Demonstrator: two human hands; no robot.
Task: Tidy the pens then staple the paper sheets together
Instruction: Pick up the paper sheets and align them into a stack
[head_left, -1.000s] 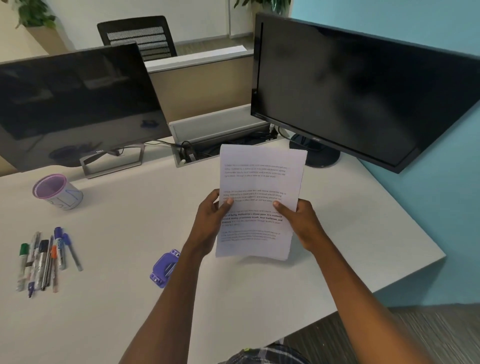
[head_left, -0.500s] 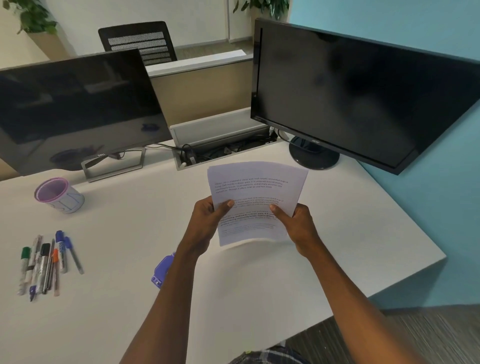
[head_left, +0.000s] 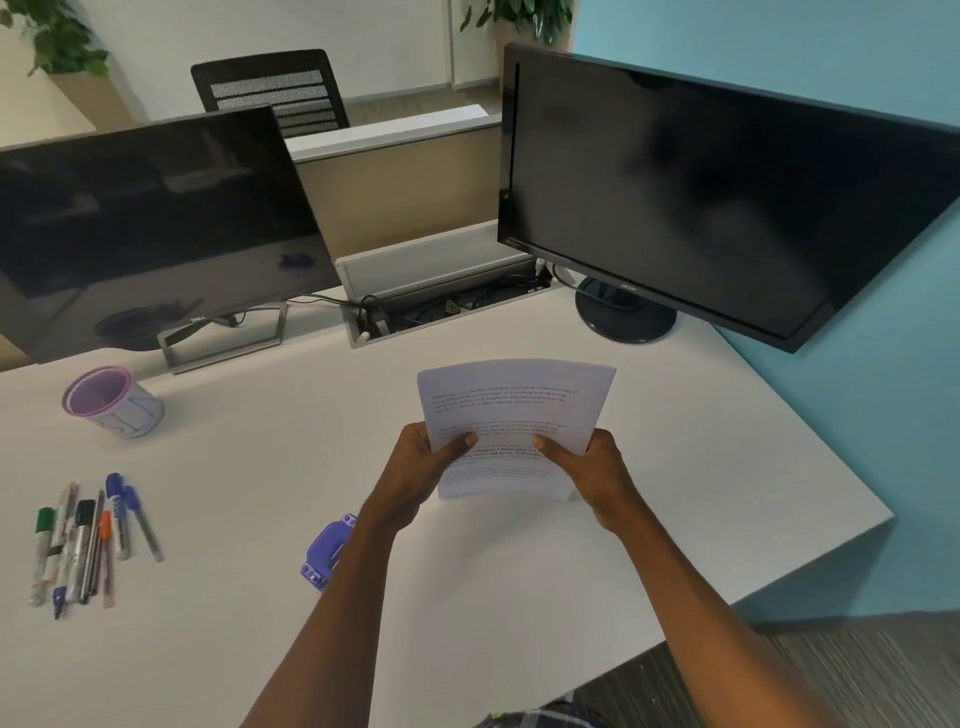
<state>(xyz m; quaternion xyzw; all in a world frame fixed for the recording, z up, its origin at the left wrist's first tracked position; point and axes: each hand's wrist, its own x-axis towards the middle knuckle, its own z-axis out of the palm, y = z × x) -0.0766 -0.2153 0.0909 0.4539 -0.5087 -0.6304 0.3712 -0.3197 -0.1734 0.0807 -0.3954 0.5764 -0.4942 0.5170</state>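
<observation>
Holding the sheets (head_left: 511, 415) upright, their lower edge at the worktop (head_left: 519, 587), the person pinches them at both sides: the left hand (head_left: 423, 470) and the right hand (head_left: 597, 473) each press a thumb on the printed front. The stapler (head_left: 324, 553) lies just beside the left forearm. The pens (head_left: 85, 543) lie loose at far left, near the cup (head_left: 111, 402).
</observation>
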